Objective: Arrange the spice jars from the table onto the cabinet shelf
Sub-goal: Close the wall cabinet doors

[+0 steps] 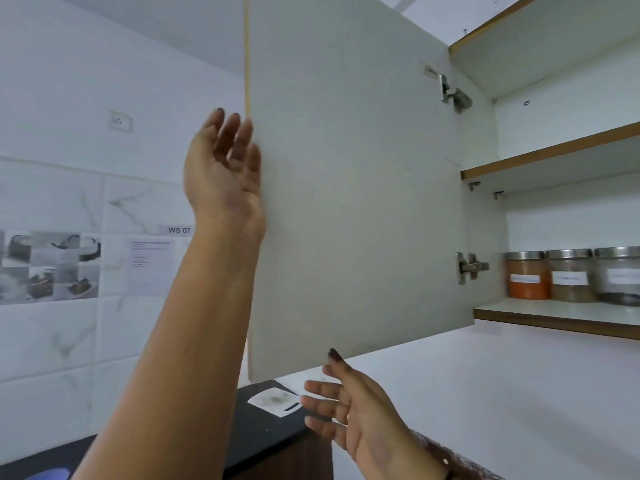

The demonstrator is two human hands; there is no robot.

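A pale grey flat-panel cabinet door stands swung open, its two metal hinges on the right, exposing white wood-edged cabinet shelves. The left hand, fingers loosely spread and empty, rests against the door's free edge, while the right hand hovers open-palmed and empty below the door's bottom edge. Three steel-lidded, labelled glass spice jars sit side by side on the lowest shelf.

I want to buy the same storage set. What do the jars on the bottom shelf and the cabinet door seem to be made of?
The jars look like clear glass or plastic, since the orange and brown contents show through; which one is unclear. Their lids look like brushed metal, grey with a dull sheen. The cabinet door looks like matte pale laminate over board, judging by its flat, even face and tan edge strip.
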